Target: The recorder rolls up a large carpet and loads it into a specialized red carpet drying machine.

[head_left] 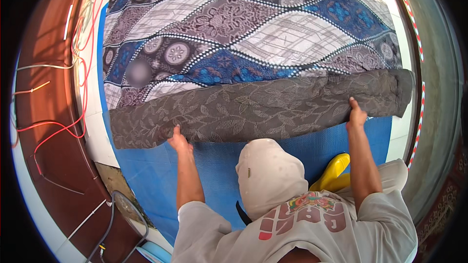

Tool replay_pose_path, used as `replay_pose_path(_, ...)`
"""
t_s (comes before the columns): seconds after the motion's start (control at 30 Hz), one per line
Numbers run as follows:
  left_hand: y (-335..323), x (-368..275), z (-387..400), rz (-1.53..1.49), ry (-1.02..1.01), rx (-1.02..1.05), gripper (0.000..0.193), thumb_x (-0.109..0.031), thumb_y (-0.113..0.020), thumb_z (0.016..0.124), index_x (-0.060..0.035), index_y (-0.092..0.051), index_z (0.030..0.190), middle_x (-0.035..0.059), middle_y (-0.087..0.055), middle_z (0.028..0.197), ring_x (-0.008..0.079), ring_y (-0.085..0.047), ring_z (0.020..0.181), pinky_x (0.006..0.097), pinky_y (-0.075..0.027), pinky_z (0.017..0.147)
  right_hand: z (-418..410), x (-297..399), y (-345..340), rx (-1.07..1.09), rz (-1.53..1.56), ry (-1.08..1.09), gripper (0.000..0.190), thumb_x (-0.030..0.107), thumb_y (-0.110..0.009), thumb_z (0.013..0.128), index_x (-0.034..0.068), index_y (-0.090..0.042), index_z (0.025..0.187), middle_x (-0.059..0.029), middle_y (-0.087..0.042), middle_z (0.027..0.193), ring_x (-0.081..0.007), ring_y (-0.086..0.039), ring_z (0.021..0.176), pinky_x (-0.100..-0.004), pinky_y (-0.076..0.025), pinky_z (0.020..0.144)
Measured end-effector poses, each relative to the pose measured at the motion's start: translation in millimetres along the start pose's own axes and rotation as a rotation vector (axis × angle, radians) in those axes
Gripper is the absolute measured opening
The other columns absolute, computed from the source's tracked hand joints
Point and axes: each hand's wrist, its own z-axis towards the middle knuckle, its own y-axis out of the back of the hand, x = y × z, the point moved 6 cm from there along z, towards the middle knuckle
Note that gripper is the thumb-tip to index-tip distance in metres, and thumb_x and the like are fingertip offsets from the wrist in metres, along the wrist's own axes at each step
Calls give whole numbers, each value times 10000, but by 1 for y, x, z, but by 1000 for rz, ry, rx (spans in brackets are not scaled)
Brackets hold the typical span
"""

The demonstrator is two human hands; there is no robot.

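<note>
A grey leaf-patterned fabric roll lies crosswise before me, over a blue ribbed mat. Beyond it spreads a rug or thick cloth with blue, white and mauve diamond panels; the grey face appears to be its underside. My left hand grips the roll's near edge towards its left end, thumb on top and fingers mostly hidden below. Near the right end, my right hand holds the same edge, its thumb also on top.
A trousered knee and a yellow boot are close behind the roll. Red tubing or cable loops at left by a brown wooden panel. A grey hose lies lower left. Red-and-white tape lines the right edge.
</note>
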Motion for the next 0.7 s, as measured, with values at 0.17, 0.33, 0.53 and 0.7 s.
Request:
replay_pose_path(0.17,-101,-101,51,394,38,26,246,-178,-675,793,40,-578,852,94,-612,808,198,-605,672,287,-498,572,72,115,-90,110,-81,131,393,236,-767,709,-104,-613,834,-127,-623,841,-211,-592,687,-345,-481,600)
replay_pose_path(0.33,-259,-89,118,427,-339,70,756,-431,-587,871,103,-343,1348,265,-467,1301,292,-536,1149,394,-427,959,132,148,-214,-33,-820,514,781,595,-589,800,-25,-486,1265,-216,-590,1176,-336,-593,1043,-438,-461,897)
replay_pose_path(0.53,-319,-41,62,1457,-1164,-1,705,-648,-394,874,-307,-237,1472,105,-187,1536,392,-164,1398,659,-120,1058,66,88,-259,211,-1326,898,852,736,-431,792,228,-287,1460,-169,-156,1532,-374,-49,1423,-602,9,1100)
replay_pose_path(0.7,-363,-47,85,1545,-1062,50,715,-654,-383,875,-320,-198,1479,86,-126,1551,395,-95,1411,670,-83,1059,96,102,-300,236,-1390,926,853,736,-423,788,242,-259,1464,-161,-183,1523,-360,-67,1423,-591,-14,1110)
